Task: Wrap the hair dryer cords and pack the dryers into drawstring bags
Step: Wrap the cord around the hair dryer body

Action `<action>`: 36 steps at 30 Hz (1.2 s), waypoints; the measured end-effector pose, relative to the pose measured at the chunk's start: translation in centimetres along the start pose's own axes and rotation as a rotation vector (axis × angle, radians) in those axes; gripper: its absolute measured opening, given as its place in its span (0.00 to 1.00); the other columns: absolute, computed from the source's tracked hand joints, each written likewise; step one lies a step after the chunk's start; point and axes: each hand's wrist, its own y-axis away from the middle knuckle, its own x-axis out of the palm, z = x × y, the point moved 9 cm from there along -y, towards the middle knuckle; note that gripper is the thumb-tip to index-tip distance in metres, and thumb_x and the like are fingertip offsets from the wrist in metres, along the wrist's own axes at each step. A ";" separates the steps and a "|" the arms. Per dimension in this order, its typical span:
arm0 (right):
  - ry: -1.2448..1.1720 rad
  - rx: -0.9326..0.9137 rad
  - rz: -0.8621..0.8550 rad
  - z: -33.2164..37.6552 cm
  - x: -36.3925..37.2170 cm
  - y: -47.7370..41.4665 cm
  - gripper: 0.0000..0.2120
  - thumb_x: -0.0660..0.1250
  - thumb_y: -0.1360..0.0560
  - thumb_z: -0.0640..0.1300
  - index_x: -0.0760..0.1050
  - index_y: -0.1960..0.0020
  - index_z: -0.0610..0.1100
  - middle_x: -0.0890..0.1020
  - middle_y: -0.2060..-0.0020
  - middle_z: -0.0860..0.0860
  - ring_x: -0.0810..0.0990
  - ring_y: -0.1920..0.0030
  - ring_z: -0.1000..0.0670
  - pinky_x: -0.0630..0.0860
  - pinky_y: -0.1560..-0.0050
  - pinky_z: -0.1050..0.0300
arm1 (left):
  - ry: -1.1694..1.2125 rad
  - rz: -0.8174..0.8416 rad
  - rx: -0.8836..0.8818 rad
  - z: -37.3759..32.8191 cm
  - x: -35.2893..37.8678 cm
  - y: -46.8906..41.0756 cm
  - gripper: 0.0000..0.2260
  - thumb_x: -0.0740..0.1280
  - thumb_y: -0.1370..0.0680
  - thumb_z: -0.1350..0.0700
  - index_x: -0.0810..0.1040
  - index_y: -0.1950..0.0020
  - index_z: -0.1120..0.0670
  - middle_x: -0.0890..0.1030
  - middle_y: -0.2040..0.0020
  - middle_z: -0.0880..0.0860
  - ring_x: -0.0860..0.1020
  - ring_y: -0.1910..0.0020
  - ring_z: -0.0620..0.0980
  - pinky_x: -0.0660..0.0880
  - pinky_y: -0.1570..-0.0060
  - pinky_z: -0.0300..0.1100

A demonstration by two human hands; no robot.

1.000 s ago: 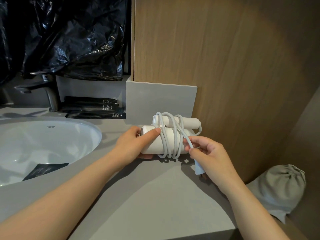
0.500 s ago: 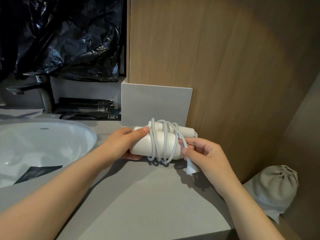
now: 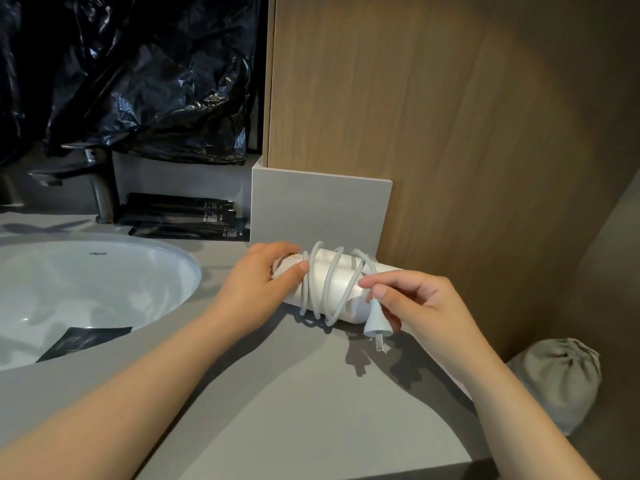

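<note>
Dim warm light from upper right, soft shadows on countertop (image 3: 294, 410), wide-angle edge bending, sharp focus

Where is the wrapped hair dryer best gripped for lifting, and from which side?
Probably mid-barrel over the coiled cord, from above: the hair dryer lies sideways on the counter, and a grasp there would pin the loose loops and plug.

One wide-angle view, worn on the head; it looks forward and steeply down along both forearms, close in; the fingers of the left hand (image 3: 254, 285) and right hand (image 3: 426, 306), on dryer (image 3: 323, 289) and cord (image 3: 307, 289), sit just above mid-frame; sink (image 3: 104, 289) left of the fingers, cut by the edge; wood panel (image 3: 450, 133) beyond them; bag (image 3: 557, 375) right of them, nearer the camera.
</note>
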 end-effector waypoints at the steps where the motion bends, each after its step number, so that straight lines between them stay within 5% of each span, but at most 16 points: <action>1: -0.006 0.002 0.009 0.1 -0.1 -0.1 0.13 0.65 0.22 0.40 0.84 0.54 0.56 0.84 0.58 0.59 0.80 0.61 0.57 0.74 0.65 0.70 | -0.020 0.010 0.029 -0.3 0.2 0.1 0.10 0.65 0.21 0.49 0.78 0.41 0.46 0.78 0.45 0.47 0.74 0.44 0.45 0.67 0.52 0.28; 4: -0.007 0.003 0.046 0.4 -0.6 -0.4 0.18 0.63 0.22 0.37 0.82 0.53 0.59 0.84 0.55 0.61 0.81 0.56 0.59 0.76 0.63 0.69 | -0.078 0.012 0.082 -0.9 0.5 -0.1 0.14 0.64 0.21 0.46 0.78 0.39 0.49 0.76 0.41 0.46 0.72 0.44 0.42 0.64 0.51 0.26; 8: 0.045 -0.004 0.083 0.2 -1.5 -0.7 0.15 0.68 0.26 0.39 0.82 0.50 0.60 0.84 0.51 0.62 0.81 0.51 0.58 0.77 0.62 0.68 | -0.255 -0.008 0.128 -2.4 1.2 -0.3 0.25 0.64 0.28 0.33 0.79 0.43 0.51 0.78 0.46 0.48 0.73 0.45 0.49 0.70 0.46 0.42; 11: 0.176 -0.010 0.072 0.4 -2.4 -1.1 0.12 0.72 0.28 0.42 0.83 0.51 0.59 0.84 0.57 0.62 0.82 0.53 0.57 0.79 0.61 0.66 | -0.313 -0.053 0.126 -3.7 1.6 -0.1 0.26 0.69 0.32 0.33 0.78 0.43 0.49 0.78 0.47 0.47 0.72 0.46 0.49 0.70 0.46 0.43; 14: 0.235 -0.039 0.030 0.7 -3.1 -1.5 0.10 0.73 0.29 0.43 0.83 0.56 0.58 0.84 0.61 0.63 0.82 0.55 0.59 0.79 0.61 0.67 | -0.395 -0.100 0.160 -4.4 1.4 0.0 0.32 0.60 0.35 0.27 0.80 0.46 0.49 0.79 0.49 0.47 0.73 0.46 0.50 0.70 0.45 0.45; 18: 0.195 -0.094 0.031 0.9 -3.6 -1.9 0.08 0.71 0.28 0.42 0.84 0.56 0.54 0.85 0.61 0.59 0.82 0.56 0.54 0.80 0.61 0.65 | -0.500 -0.114 0.130 -5.3 1.9 -0.9 0.33 0.57 0.39 0.23 0.76 0.56 0.51 0.78 0.59 0.48 0.75 0.57 0.52 0.67 0.57 0.45; 21: 0.159 -0.122 0.045 0.7 -4.0 -2.1 0.08 0.70 0.27 0.41 0.84 0.55 0.54 0.85 0.59 0.60 0.82 0.53 0.55 0.79 0.59 0.66 | -0.539 -0.107 0.090 -6.0 3.2 -2.0 0.28 0.65 0.35 0.28 0.74 0.56 0.53 0.76 0.59 0.50 0.74 0.57 0.54 0.66 0.58 0.44; 27: 0.223 -0.157 -0.062 -1.0 -5.5 -3.2 0.05 0.73 0.30 0.43 0.84 0.58 0.54 0.80 0.60 0.55 0.78 0.55 0.53 0.76 0.60 0.66 | -0.178 -0.148 0.014 -4.4 2.7 -2.6 0.10 0.71 0.31 0.48 0.84 0.53 0.51 0.83 0.60 0.45 0.79 0.53 0.51 0.77 0.52 0.45; 30: 0.232 -0.163 -0.082 -1.7 -6.1 -3.6 0.03 0.73 0.30 0.45 0.84 0.60 0.52 0.81 0.54 0.59 0.79 0.50 0.55 0.77 0.57 0.64 | -0.099 -0.167 -0.007 -3.9 2.4 -2.3 0.09 0.71 0.32 0.48 0.85 0.56 0.48 0.83 0.63 0.43 0.80 0.55 0.48 0.79 0.55 0.47; 36: 0.236 -0.156 -0.070 -2.3 -6.0 -4.6 0.03 0.72 0.28 0.47 0.83 0.56 0.53 0.84 0.60 0.56 0.80 0.56 0.51 0.79 0.59 0.59 | -0.052 -0.215 -0.038 -3.3 2.5 -1.9 0.06 0.72 0.32 0.51 0.85 0.57 0.47 0.83 0.63 0.40 0.79 0.55 0.44 0.77 0.56 0.42</action>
